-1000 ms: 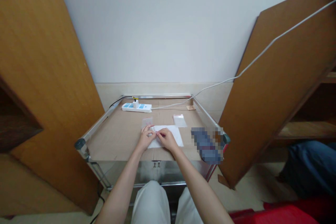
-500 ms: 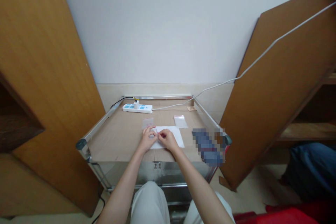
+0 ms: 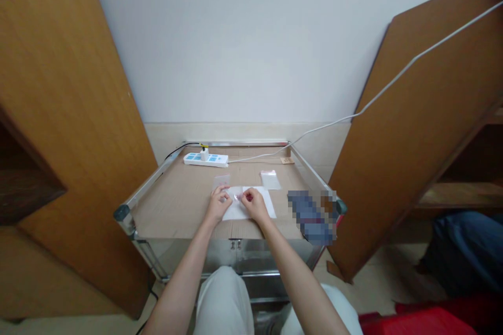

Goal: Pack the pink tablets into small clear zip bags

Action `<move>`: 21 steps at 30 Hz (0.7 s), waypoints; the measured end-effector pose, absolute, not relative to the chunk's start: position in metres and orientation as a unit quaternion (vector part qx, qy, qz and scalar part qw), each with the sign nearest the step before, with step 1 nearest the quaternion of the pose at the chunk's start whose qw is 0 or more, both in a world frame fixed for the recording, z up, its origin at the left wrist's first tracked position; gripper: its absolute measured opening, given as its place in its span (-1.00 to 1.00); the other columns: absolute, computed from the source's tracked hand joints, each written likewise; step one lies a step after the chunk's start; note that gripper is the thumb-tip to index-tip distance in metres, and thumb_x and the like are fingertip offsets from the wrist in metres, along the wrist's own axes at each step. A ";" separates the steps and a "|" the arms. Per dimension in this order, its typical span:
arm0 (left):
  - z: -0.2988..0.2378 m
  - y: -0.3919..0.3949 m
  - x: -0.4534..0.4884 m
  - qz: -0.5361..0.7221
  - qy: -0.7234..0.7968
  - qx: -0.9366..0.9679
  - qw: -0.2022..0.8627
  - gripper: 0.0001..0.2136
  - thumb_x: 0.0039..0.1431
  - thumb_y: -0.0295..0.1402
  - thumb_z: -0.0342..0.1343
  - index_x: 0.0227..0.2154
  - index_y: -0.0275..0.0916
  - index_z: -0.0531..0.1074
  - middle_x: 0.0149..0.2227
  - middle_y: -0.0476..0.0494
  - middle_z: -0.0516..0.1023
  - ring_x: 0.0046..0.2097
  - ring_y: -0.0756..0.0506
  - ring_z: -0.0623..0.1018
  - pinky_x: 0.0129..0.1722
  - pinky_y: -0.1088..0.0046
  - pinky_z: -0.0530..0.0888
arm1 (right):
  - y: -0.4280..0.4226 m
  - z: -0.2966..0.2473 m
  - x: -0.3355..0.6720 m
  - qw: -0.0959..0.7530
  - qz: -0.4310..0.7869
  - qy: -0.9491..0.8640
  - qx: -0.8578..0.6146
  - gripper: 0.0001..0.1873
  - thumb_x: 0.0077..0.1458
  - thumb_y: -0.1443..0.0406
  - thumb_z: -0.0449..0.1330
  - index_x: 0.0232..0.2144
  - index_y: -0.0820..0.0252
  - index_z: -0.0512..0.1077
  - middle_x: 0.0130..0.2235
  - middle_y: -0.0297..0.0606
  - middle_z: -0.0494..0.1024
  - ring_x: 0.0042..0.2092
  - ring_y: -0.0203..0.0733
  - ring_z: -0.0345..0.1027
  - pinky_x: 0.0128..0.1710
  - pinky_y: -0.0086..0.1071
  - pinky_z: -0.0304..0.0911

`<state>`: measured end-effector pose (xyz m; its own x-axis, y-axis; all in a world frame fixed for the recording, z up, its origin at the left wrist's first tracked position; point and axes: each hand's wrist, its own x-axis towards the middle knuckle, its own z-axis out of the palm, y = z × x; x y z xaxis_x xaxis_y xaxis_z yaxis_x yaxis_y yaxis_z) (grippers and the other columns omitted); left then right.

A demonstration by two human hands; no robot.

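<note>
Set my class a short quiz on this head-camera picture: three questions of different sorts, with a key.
1. Multiple choice: what lies under the left hand and the right hand? A) a folded towel B) a white sheet of paper C) a glass plate
2. True or false: the white power strip lies beyond the paper, near the far edge of the cardboard-covered trolley top.
3. Short answer: which hand is nearer the small clear bag?

Key: 1. B; 2. True; 3. The right hand
</note>
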<state>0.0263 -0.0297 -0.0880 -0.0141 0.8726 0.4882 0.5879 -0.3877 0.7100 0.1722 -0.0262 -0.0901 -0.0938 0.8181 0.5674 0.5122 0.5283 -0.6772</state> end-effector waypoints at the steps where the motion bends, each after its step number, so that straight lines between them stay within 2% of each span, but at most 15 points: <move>1: -0.088 -0.030 0.026 0.474 0.535 0.682 0.152 -0.89 -0.15 -0.47 -0.01 -0.70 -0.24 0.31 -0.16 -0.08 0.36 -0.07 -0.08 0.30 -0.05 0.33 0.20 | -0.027 -0.090 0.172 0.492 0.161 -0.724 -0.456 -0.89 -0.10 0.32 0.07 -0.60 0.22 0.29 -0.57 -0.35 0.30 -0.48 -0.33 0.15 -0.46 -0.48 0.07; 8: -0.090 -0.033 0.031 0.429 0.538 0.715 0.127 -0.84 -0.07 -0.25 0.02 -0.60 -0.20 0.37 -0.11 -0.09 0.32 0.00 -0.11 0.20 0.01 0.25 0.11 | -0.029 -0.089 0.173 0.464 0.171 -0.761 -0.420 -0.89 -0.07 0.35 0.07 -0.54 0.24 0.38 -0.53 -0.31 0.38 -0.44 -0.32 0.20 -0.42 -0.48 0.09; 13: -0.091 -0.034 0.029 0.414 0.527 0.732 0.118 -0.84 0.01 -0.31 -0.06 -0.56 -0.19 0.36 -0.10 -0.06 0.32 0.00 -0.09 0.20 0.02 0.26 0.10 | -0.030 -0.089 0.173 0.452 0.183 -0.765 -0.421 -0.88 -0.06 0.36 0.07 -0.50 0.24 0.42 -0.49 -0.28 0.43 -0.40 -0.31 0.23 -0.37 -0.46 0.11; 21: -0.089 -0.037 0.029 0.410 0.524 0.738 0.116 -0.87 -0.01 -0.34 -0.05 -0.58 -0.19 0.35 -0.11 -0.05 0.33 -0.01 -0.09 0.20 0.02 0.25 0.09 | -0.031 -0.091 0.171 0.455 0.187 -0.753 -0.437 -0.89 -0.10 0.37 0.08 -0.50 0.25 0.41 -0.49 -0.28 0.43 -0.43 -0.32 0.23 -0.39 -0.47 0.12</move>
<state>0.0294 -0.0366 -0.0890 0.1150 0.8680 0.4830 0.6786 -0.4238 0.6000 0.1715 -0.0313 -0.0913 -0.2039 0.8290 0.5208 0.4886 0.5471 -0.6796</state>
